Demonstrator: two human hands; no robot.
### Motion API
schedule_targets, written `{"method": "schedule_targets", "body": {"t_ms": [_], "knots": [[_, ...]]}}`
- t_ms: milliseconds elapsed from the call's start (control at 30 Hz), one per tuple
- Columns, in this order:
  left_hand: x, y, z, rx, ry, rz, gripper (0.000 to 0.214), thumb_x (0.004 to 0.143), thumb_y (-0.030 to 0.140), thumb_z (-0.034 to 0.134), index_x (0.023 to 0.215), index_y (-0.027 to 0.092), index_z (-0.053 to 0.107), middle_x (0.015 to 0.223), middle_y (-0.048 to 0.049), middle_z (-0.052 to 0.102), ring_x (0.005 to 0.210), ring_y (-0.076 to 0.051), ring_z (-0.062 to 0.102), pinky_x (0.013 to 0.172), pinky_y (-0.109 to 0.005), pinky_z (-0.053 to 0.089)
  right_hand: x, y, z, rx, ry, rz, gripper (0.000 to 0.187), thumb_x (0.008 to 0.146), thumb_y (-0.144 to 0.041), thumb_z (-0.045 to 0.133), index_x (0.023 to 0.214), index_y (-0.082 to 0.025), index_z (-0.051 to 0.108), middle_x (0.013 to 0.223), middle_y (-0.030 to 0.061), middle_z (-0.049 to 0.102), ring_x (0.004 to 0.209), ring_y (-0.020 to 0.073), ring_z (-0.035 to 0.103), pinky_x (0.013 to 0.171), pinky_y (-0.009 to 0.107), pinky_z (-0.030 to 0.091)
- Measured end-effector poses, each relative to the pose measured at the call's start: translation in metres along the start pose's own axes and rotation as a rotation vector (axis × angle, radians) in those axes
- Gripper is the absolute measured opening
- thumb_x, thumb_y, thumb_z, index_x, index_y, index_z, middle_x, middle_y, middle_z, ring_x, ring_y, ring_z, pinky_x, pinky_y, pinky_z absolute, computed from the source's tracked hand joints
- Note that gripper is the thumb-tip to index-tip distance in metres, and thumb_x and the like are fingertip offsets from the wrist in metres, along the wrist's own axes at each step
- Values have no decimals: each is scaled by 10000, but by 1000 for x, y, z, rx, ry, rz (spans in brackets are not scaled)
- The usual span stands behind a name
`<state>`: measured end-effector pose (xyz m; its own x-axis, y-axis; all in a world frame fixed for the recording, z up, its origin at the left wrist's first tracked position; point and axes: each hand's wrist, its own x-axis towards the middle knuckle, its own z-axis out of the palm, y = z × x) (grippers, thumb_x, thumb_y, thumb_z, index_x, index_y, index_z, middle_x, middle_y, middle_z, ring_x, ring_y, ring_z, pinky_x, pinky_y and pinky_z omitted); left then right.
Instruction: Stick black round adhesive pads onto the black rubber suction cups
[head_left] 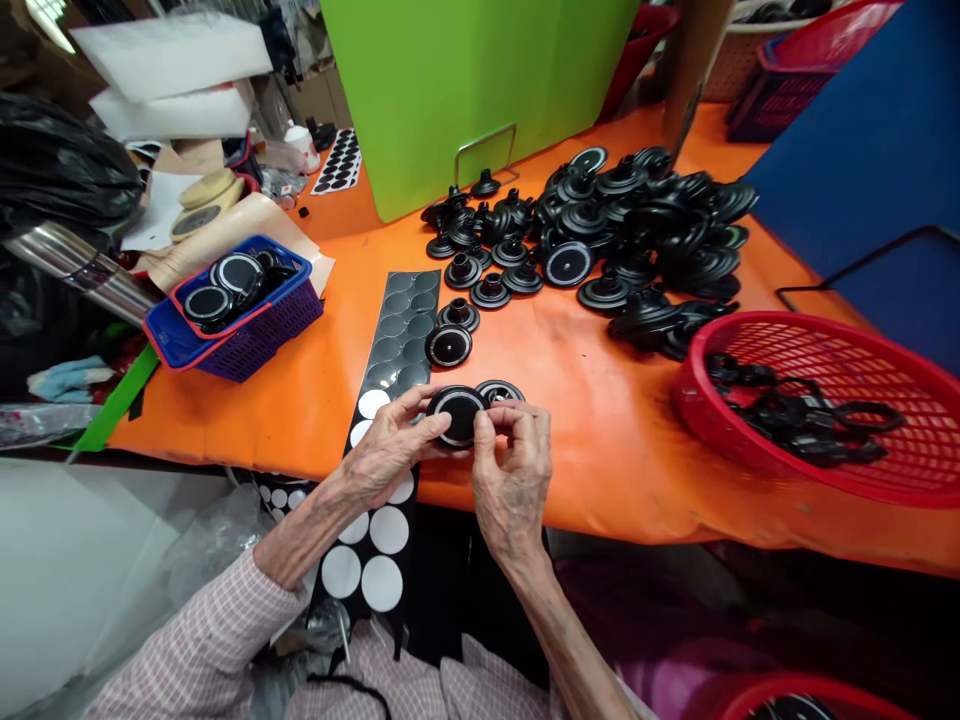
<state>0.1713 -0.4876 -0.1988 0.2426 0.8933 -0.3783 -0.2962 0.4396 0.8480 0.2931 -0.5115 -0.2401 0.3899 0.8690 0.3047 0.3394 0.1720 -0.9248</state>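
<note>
My left hand [386, 450] and my right hand [514, 470] both pinch one round black disc [457, 413] with a pale ring on its face, held just above the near edge of the orange table [600, 400]. Beneath my left hand lies a long black sticker sheet [401, 335] with round grey stickers and white empty circles; it hangs over the table edge. Another black disc [499, 391] lies just behind my right fingers, and two more [448, 345] sit a little farther back.
A big heap of black round parts [622, 225] covers the far middle of the table. A blue basket [236, 305] with finished discs stands at the left. A red basket [825, 405] with black rings sits at the right. A green board [465, 80] stands behind.
</note>
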Motion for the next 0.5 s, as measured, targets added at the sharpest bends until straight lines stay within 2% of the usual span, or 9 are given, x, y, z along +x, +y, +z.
{"method": "schedule_targets", "body": {"t_ms": [100,200,300,400,433,500], "knots": [[-4,-1,0,-27,32,14,360,707,241,782,1040,172,663,1047,-57,638,895,-190,659,756,-327,587,-3,0,3,32,-1,39,134,895,-338,511,832,-219,501,912,52,542,923,195,562,794,364,504],[-11,-5,-3,-84,42,12,432,646,294,825,1025,168,659,1012,-53,632,839,-189,669,727,-334,587,-6,2,5,157,-51,262,319,819,-476,598,977,-210,523,965,72,586,852,197,605,713,334,525],[-12,1,-14,-76,16,47,500,620,364,834,1038,158,654,988,-65,631,785,-186,671,681,-324,583,0,6,6,188,-161,388,464,719,-606,632,948,-208,565,919,74,642,814,215,636,706,330,534],[-8,36,-36,48,110,275,494,668,375,788,1087,158,642,1054,-88,632,851,-211,665,707,-352,589,9,16,2,41,-302,422,527,703,-667,572,968,-214,611,938,72,685,848,247,668,731,345,545],[-6,55,-47,125,181,375,474,704,358,754,1117,159,632,1096,-96,630,894,-224,660,733,-366,590,10,20,0,-24,-355,423,529,711,-668,554,980,-218,623,961,71,696,862,255,679,733,346,549],[-1,97,-72,357,398,536,435,793,305,648,1203,168,598,1170,-100,625,1002,-242,640,794,-381,584,9,31,-2,-112,-416,379,509,714,-648,544,967,-217,639,992,78,712,887,271,693,738,346,558]]}}
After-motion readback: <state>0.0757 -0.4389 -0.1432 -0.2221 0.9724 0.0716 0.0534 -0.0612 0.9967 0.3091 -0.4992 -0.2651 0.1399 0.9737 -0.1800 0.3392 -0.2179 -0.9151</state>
